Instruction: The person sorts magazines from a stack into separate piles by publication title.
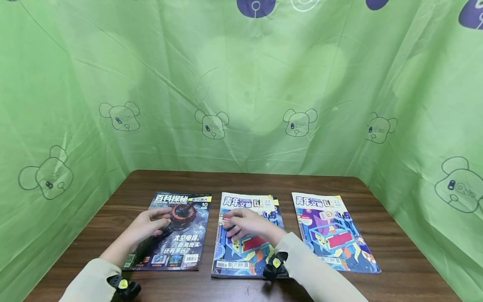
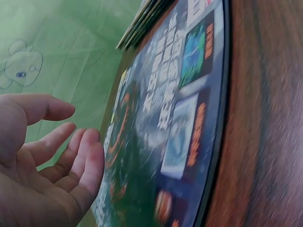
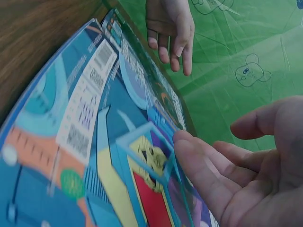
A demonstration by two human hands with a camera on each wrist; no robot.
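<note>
A dark magazine with a glowing orange ring [image 1: 188, 235] lies on the left of the wooden table. My left hand [image 1: 149, 224] hovers just above its left side, fingers loosely bent and apart, holding nothing. In the middle lies a stack of magazines [image 1: 241, 266], topped by a colourful blue-and-purple cover; a darker edge shows from beneath at the right. Over this stack is my right hand [image 1: 250, 222], its fingers relaxed and thumb apart, with nothing in it. In the right wrist view the right fingertips [image 3: 182, 142] appear close to the cover; whether they touch it I cannot tell.
A third magazine [image 1: 341, 247], with the same colourful cover as the middle one, lies slightly angled at the right. Bare wood [image 1: 245, 182] shows behind the magazines. Green curtains [image 1: 256, 126] with bear outlines enclose the table's back and sides.
</note>
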